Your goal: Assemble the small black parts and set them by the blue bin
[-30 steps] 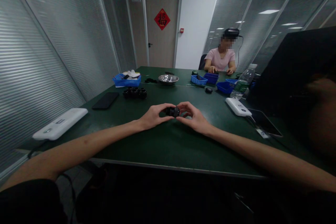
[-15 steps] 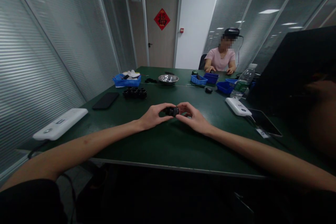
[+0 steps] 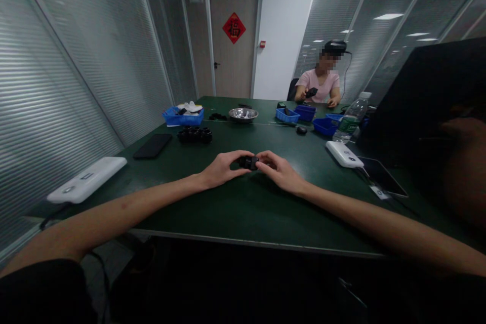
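Note:
A small black cylindrical part is held just above the green table, between my two hands. My left hand grips its left end between thumb and fingers. At its right end, my right hand pinches it with thumb and fingertips. Several similar black parts stand grouped on the table beyond my left hand. Farther back is a shiny metal bowl with small things in it.
A black phone and white power bank lie left. Blue trays stand farther back. On the right are a bottle, another power bank and a tablet. A person sits across the table.
My right thumb has shifted slightly on the black part, while my left hand looks unmoved. The person across the table has raised a dark object in one hand.

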